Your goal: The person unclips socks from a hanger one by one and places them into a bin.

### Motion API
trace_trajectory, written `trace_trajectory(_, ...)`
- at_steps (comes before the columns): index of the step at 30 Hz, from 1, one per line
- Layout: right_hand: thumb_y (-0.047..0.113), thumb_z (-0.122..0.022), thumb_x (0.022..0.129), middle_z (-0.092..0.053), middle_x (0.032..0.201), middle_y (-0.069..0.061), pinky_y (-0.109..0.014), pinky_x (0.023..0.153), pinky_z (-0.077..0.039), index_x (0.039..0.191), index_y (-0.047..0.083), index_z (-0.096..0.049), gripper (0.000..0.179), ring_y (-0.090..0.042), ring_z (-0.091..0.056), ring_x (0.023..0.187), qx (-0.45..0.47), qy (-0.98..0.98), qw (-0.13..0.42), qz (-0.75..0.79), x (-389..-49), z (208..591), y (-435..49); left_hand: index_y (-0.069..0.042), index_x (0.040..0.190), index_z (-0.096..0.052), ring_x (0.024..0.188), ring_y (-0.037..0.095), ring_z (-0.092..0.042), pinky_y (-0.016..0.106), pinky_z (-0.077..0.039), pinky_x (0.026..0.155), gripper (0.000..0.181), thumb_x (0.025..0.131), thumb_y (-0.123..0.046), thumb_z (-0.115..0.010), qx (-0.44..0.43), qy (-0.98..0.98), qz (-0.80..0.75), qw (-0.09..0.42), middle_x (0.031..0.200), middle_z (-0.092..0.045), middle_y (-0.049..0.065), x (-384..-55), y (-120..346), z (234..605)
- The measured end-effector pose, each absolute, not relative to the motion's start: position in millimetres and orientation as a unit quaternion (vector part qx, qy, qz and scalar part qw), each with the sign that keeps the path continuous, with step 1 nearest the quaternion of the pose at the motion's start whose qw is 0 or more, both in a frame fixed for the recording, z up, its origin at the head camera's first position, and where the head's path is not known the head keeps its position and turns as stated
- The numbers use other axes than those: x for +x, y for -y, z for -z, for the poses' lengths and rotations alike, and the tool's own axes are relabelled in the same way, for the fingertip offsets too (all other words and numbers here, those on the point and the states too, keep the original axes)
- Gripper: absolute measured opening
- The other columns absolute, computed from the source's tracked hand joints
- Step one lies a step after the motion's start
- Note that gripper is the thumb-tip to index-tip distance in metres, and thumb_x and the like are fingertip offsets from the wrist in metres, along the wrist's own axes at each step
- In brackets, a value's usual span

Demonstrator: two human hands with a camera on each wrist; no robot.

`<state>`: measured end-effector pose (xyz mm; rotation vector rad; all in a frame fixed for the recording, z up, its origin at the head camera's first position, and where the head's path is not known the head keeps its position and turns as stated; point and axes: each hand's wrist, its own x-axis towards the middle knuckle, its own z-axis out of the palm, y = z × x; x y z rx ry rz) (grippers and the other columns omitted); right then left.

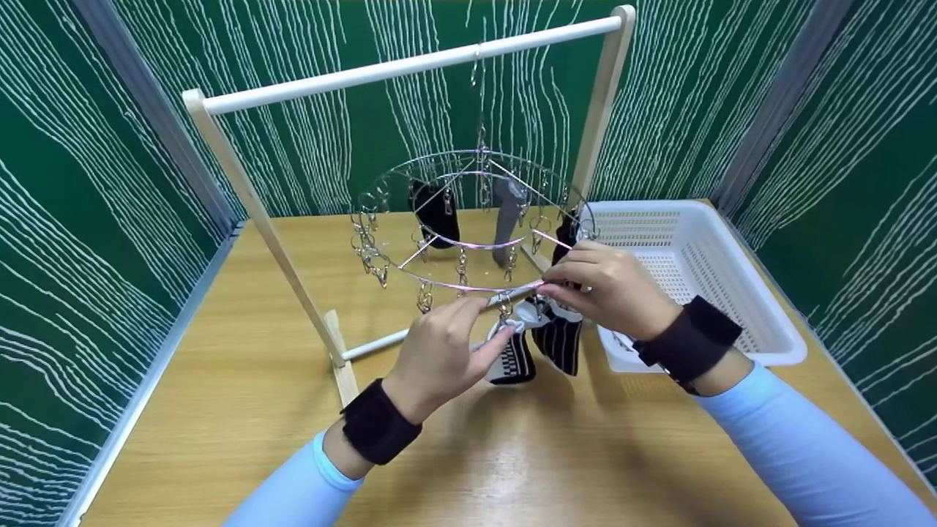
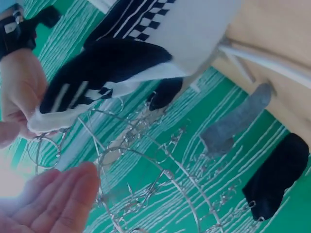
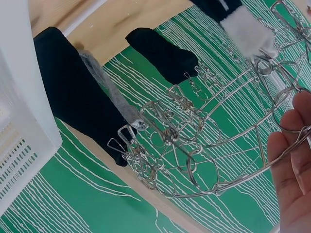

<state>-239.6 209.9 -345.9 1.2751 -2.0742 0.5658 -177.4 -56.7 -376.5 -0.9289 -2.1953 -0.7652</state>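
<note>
A round metal clip hanger (image 1: 468, 288) hangs from the rack, with several socks clipped to it. My right hand (image 1: 604, 282) pinches its near rim between thumb and fingers; the same rim crosses the fingers (image 3: 291, 150) in the right wrist view. My left hand (image 1: 446, 351) is beside the front clips, its thumb at the white cuff of a black-and-white checkered sock (image 1: 512, 362). In the left wrist view its fingers (image 2: 63, 204) are extended, apart from the thumb. A striped sock (image 1: 560, 344) hangs next to the checkered one. Further back are a black sock (image 1: 435, 216) and a grey sock (image 2: 238, 121).
The wooden rack's white top bar (image 1: 410, 67) spans above the hanger, and its lower bar (image 1: 377, 344) runs behind the left hand. A white perforated basket (image 1: 776, 322) stands on the wooden table (image 1: 219, 410) at the right. Another dark sock (image 3: 73, 92) hangs near the basket.
</note>
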Motion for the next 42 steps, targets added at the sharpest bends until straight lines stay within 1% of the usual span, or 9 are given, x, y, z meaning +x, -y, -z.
trace_trajectory(9, 0.011, -0.088, 0.087, -0.079, 0.086, -0.009, -0.036, 0.065, -0.061, 0.096, 0.003, -0.081, 0.014, -0.022, -0.069, 0.076, 0.480, 0.791, 0.314, -0.212, -238.9, 346.8, -210.7, 0.004, 0.118, -0.075, 0.090, 0.032, -0.081, 0.043, -0.067, 0.078, 0.036, 0.098, -0.025, -0.082, -0.315, 0.862, 0.305, 0.256, 0.106, -0.082, 0.018, -181.0, 48.6, 376.4)
trace_trajectory(15, 0.012, -0.089, 0.086, -0.079, 0.085, -0.010, -0.036, 0.065, -0.061, 0.095, 0.003, -0.081, 0.015, -0.023, -0.070, 0.076, 0.480, 0.792, 0.314, -0.210, -238.3, 347.8, -209.8, -0.001, 0.101, -0.078, 0.074, 0.028, -0.077, 0.042, -0.063, 0.067, 0.025, 0.098, -0.026, -0.082, -0.296, 0.865, 0.317, 0.251, 0.091, -0.081, 0.012, -182.1, 43.9, 375.4)
trace_trajectory(19, 0.013, -0.089, 0.085, -0.079, 0.085, -0.011, -0.036, 0.066, -0.062, 0.095, 0.003, -0.082, 0.016, -0.023, -0.071, 0.075, 0.480, 0.791, 0.316, -0.210, -238.1, 348.8, -209.0, -0.002, 0.095, -0.078, 0.072, 0.025, -0.075, 0.042, -0.061, 0.066, 0.019, 0.096, -0.020, -0.082, -0.287, 0.866, 0.324, 0.250, 0.088, -0.081, 0.010, -183.1, 43.6, 375.7)
trace_trajectory(27, 0.010, -0.089, 0.085, -0.080, 0.087, -0.011, -0.037, 0.066, -0.062, 0.095, 0.001, -0.081, 0.015, -0.023, -0.071, 0.075, 0.481, 0.786, 0.319, -0.223, -236.1, 352.2, -208.6, -0.004, 0.082, -0.075, 0.060, 0.015, -0.055, 0.034, -0.051, 0.056, 0.014, 0.091, -0.013, -0.083, -0.299, 0.857, 0.329, 0.260, 0.078, -0.079, 0.009, -186.3, 44.7, 377.0)
trace_trajectory(31, 0.012, -0.089, 0.087, -0.081, 0.092, -0.012, -0.039, 0.070, -0.063, 0.100, 0.000, -0.082, 0.020, -0.025, -0.073, 0.081, 0.472, 0.787, 0.323, -0.232, -232.2, 352.6, -209.9, -0.006, 0.077, -0.074, 0.060, 0.015, -0.062, 0.034, -0.053, 0.056, 0.014, 0.088, -0.010, -0.082, -0.300, 0.849, 0.335, 0.277, 0.073, -0.076, 0.007, -186.5, 44.0, 377.9)
trace_trajectory(34, 0.018, -0.088, 0.090, -0.082, 0.101, -0.013, -0.038, 0.080, -0.064, 0.108, 0.000, -0.082, 0.027, -0.028, -0.074, 0.092, 0.452, 0.793, 0.329, -0.243, -227.0, 351.3, -211.8, -0.006, 0.076, -0.073, 0.062, 0.018, -0.069, 0.035, -0.056, 0.057, 0.014, 0.086, -0.010, -0.082, -0.300, 0.845, 0.341, 0.283, 0.072, -0.076, 0.007, -186.5, 43.9, 378.8)
trace_trajectory(39, 0.024, -0.085, 0.094, -0.080, 0.109, -0.017, -0.021, 0.102, -0.056, 0.115, -0.001, -0.079, 0.033, -0.033, -0.073, 0.100, 0.419, 0.790, 0.350, -0.279, -217.4, 351.5, -214.3, -0.004, 0.079, -0.077, 0.065, 0.021, -0.074, 0.036, -0.060, 0.060, 0.011, 0.086, -0.009, -0.083, -0.300, 0.843, 0.351, 0.278, 0.075, -0.079, 0.010, -187.4, 43.9, 380.9)
trace_trajectory(41, 0.026, -0.083, 0.096, -0.079, 0.105, -0.018, -0.016, 0.101, -0.053, 0.114, -0.003, -0.078, 0.034, -0.033, -0.072, 0.094, 0.414, 0.779, 0.362, -0.301, -213.5, 354.0, -214.4, -0.003, 0.079, -0.077, 0.066, 0.022, -0.075, 0.036, -0.061, 0.060, 0.010, 0.086, -0.008, -0.083, -0.298, 0.843, 0.353, 0.277, 0.076, -0.079, 0.010, -187.8, 44.1, 381.6)
trace_trajectory(42, 0.028, -0.081, 0.098, -0.079, 0.101, -0.017, -0.015, 0.096, -0.053, 0.112, -0.003, -0.077, 0.034, -0.031, -0.071, 0.090, 0.413, 0.773, 0.369, -0.310, -211.5, 355.9, -214.3, -0.003, 0.079, -0.077, 0.066, 0.022, -0.075, 0.036, -0.061, 0.061, 0.010, 0.086, -0.008, -0.083, -0.298, 0.842, 0.354, 0.277, 0.076, -0.080, 0.010, -188.0, 44.3, 382.0)
